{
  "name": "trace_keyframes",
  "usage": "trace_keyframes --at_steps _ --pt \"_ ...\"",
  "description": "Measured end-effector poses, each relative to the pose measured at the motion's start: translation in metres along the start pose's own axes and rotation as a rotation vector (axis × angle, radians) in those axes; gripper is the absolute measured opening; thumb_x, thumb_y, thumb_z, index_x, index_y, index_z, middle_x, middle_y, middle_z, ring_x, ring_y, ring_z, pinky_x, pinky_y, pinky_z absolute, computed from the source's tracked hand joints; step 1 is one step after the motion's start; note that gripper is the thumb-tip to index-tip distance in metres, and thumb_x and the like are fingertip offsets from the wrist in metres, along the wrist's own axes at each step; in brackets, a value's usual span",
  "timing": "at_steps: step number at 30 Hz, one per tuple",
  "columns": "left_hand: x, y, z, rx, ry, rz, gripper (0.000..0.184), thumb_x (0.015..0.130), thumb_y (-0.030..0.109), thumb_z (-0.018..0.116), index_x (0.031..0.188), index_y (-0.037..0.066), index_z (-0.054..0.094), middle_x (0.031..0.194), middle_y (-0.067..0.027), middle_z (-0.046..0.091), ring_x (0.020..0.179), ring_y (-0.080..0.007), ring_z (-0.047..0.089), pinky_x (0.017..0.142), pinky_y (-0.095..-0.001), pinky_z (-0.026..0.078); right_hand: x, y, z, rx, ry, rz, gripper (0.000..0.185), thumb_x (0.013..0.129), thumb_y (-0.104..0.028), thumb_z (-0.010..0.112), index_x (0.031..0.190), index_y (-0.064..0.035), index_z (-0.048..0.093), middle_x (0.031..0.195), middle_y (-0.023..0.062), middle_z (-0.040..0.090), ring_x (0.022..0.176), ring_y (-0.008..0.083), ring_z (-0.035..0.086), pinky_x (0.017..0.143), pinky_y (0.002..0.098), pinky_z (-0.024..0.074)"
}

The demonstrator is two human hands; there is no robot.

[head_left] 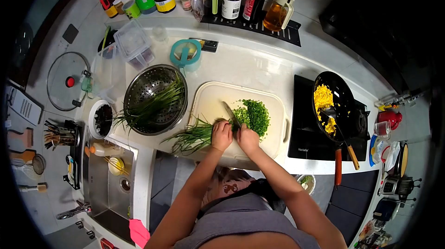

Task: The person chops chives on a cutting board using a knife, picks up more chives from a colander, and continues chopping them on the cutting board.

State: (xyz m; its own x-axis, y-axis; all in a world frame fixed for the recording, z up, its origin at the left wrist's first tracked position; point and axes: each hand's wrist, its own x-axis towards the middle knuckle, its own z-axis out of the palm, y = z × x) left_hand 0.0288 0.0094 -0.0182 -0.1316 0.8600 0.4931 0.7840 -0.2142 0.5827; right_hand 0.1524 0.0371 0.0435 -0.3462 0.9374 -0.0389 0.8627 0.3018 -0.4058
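My left hand point(222, 135) presses on a bunch of long green chives point(192, 137) near the front edge of the cream cutting board point(208, 92). Closed around the handle of a knife point(230, 113) is my right hand point(248, 138), just to the right of the left one. The blade points away from me and to the left, between the uncut stalks and a pile of chopped chives point(252, 117). Long stalk ends hang leftward off the board.
A steel colander point(155, 70) with more chives stands left of the board. Beyond it are a white bowl point(92, 121), clear plastic containers point(109, 70) and a sink point(102, 193). At right, a wok point(343, 93) with yellow food sits on a black stove point(303, 142). Bottles line the back.
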Motion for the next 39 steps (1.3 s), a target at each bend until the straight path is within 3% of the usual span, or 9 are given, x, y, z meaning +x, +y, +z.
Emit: trace_keyframes --at_steps 7,14,20,26,29,39 --pt "0.000 0.001 0.003 -0.035 0.016 -0.094 0.008 0.076 0.007 0.056 0.081 0.001 0.054 0.092 -0.0140 0.051 0.086 -0.0324 0.051 0.078 -0.0407 0.042 -0.002 0.005 -0.023 0.115 0.038 0.037 0.018 0.081 -0.016 0.052 0.080 0.0020 0.050 0.055 0.0234 0.054 0.051 0.0397 0.056 0.050 0.0476 0.0465" --pt "-0.001 -0.002 0.004 -0.044 0.031 -0.027 0.008 0.074 0.005 0.058 0.081 0.001 0.053 0.090 -0.0143 0.050 0.085 -0.0325 0.051 0.075 -0.0404 0.043 -0.032 0.002 -0.044 -0.032 -0.084 -0.062 0.017 0.080 -0.016 0.052 0.080 0.0010 0.050 0.055 0.0202 0.057 0.050 0.0352 0.058 0.047 0.0444 0.0472" --pt "-0.002 -0.003 0.005 -0.030 0.027 -0.038 0.008 0.073 0.004 0.058 0.079 0.001 0.054 0.091 -0.0143 0.051 0.085 -0.0328 0.051 0.076 -0.0401 0.043 -0.011 -0.001 -0.011 -0.133 -0.095 -0.080 0.020 0.081 -0.018 0.051 0.080 0.0020 0.051 0.056 0.0194 0.058 0.050 0.0328 0.059 0.047 0.0427 0.0484" --pt "-0.001 -0.004 0.003 -0.047 0.038 -0.012 0.007 0.073 0.003 0.057 0.079 0.001 0.054 0.091 -0.0147 0.050 0.086 -0.0328 0.051 0.076 -0.0403 0.043 0.004 0.005 -0.001 0.118 0.054 0.094 0.021 0.081 -0.017 0.052 0.080 0.0033 0.050 0.057 0.0233 0.056 0.053 0.0390 0.058 0.050 0.0464 0.0476" --pt "-0.001 -0.003 -0.001 -0.040 0.030 -0.001 0.007 0.073 0.003 0.056 0.079 0.001 0.054 0.091 -0.0146 0.050 0.085 -0.0328 0.051 0.075 -0.0404 0.044 0.002 0.013 -0.010 0.136 0.033 0.057 0.020 0.081 -0.017 0.054 0.080 0.0030 0.050 0.057 0.0240 0.055 0.054 0.0411 0.056 0.052 0.0479 0.0470" --pt "-0.001 -0.004 -0.002 -0.016 -0.008 0.016 0.008 0.074 0.004 0.054 0.080 -0.001 0.055 0.091 -0.0158 0.050 0.085 -0.0329 0.051 0.076 -0.0396 0.044 -0.028 0.004 -0.036 -0.046 -0.107 -0.065 0.018 0.079 -0.016 0.053 0.082 0.0010 0.052 0.056 0.0196 0.057 0.051 0.0356 0.058 0.048 0.0440 0.0476"
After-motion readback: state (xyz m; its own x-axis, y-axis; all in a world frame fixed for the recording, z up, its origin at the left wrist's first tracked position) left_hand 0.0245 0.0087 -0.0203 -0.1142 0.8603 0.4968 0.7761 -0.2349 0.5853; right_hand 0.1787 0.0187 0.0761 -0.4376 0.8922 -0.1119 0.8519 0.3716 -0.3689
